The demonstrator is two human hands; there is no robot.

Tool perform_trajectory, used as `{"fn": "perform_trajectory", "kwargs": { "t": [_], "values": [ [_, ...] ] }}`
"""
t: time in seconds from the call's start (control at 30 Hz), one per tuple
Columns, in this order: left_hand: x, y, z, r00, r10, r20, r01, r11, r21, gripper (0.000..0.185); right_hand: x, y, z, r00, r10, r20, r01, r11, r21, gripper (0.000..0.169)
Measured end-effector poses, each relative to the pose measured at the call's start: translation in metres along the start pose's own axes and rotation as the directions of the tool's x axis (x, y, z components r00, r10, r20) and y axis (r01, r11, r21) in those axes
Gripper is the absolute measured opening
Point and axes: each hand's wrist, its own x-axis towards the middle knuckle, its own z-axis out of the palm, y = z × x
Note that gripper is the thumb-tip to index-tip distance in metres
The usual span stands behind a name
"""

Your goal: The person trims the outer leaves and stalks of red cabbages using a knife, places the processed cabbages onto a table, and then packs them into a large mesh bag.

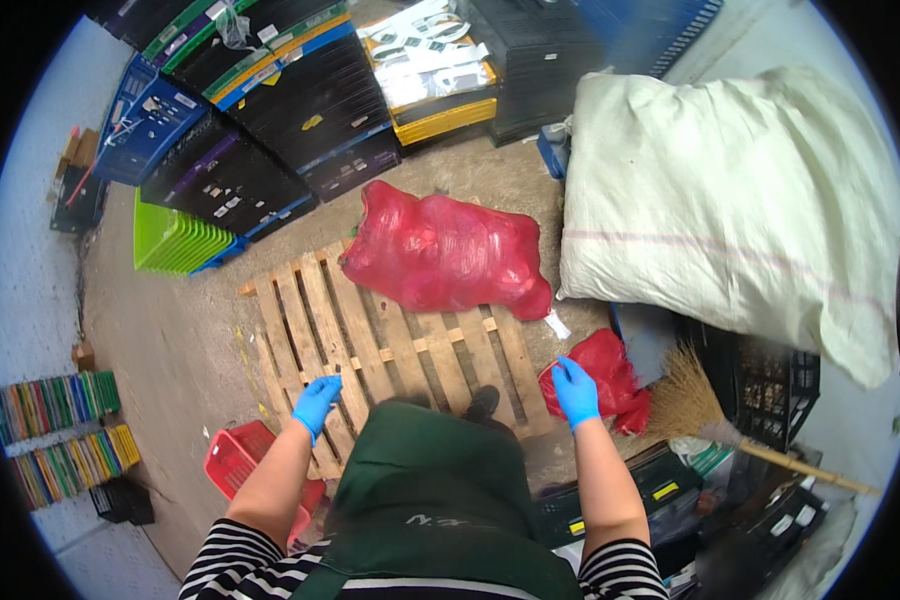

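Both of my hands wear blue gloves and hold nothing that I can see. My left hand [318, 406], fingers loosely bent, hovers over the left side of a wooden pallet [394, 355]. My right hand [574, 391] is in front of a crumpled red mesh sack [607, 371] on the floor; I cannot tell whether it touches it. Beyond my hands, a bulging, full red mesh sack [450, 251] lies on its side across the far part of the pallet. A white tag [557, 324] sticks out at its right end. Its contents are blurred by the mesh.
A large white woven sack [705, 202] bulges at the right, above a straw broom [686, 394] and black crates [772, 390]. Stacked dark crates [300, 97] and green baskets [176, 236] line the back. A red basket [244, 454] sits by my left forearm.
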Motion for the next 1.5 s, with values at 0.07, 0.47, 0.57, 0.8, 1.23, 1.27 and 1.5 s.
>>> {"fn": "perform_trajectory", "kwargs": {
  "t": [0.07, 0.47, 0.57, 0.8, 1.23, 1.27, 1.5],
  "values": [
    [0.022, 0.036, 0.004, 0.998, -0.028, -0.060, 0.026, 0.999, -0.036, 0.028, 0.051, -0.004, 0.003, 0.999, 0.029, 0.018, -0.029, 0.999, -0.039, 0.042],
    [0.336, 0.171, 0.037, 0.978, 0.169, -0.119, -0.126, 0.943, 0.309, 0.069, 0.356, 0.046, 0.114, 0.905, 0.385, 0.180, -0.425, 0.807, 0.410, 0.050],
    [0.441, 0.158, 0.064, 0.948, 0.266, -0.172, -0.191, 0.913, 0.361, 0.078, 0.442, 0.096, 0.164, 0.885, 0.447, 0.127, -0.460, 0.802, 0.382, 0.049],
    [0.594, 0.144, 0.114, 0.937, 0.134, -0.322, 0.021, 0.900, 0.434, 0.086, 0.569, 0.261, 0.254, 0.890, 0.438, -0.125, -0.434, 0.899, 0.058, 0.054],
    [0.658, 0.113, 0.110, 0.946, 0.296, -0.129, -0.273, 0.947, 0.170, 0.085, 0.624, 0.364, 0.292, 0.663, 0.486, 0.570, -0.748, 0.450, 0.487, 0.090],
    [0.640, 0.120, 0.117, 0.962, 0.211, -0.173, -0.163, 0.953, 0.255, 0.085, 0.621, 0.354, 0.290, 0.649, 0.494, 0.579, -0.760, 0.435, 0.482, 0.090],
    [0.675, 0.083, 0.077, 0.923, 0.306, -0.231, 0.030, 0.542, 0.840, 0.063, 0.594, 0.304, 0.280, 0.637, 0.512, 0.577, -0.765, 0.325, 0.556, 0.089]
  ]
}}
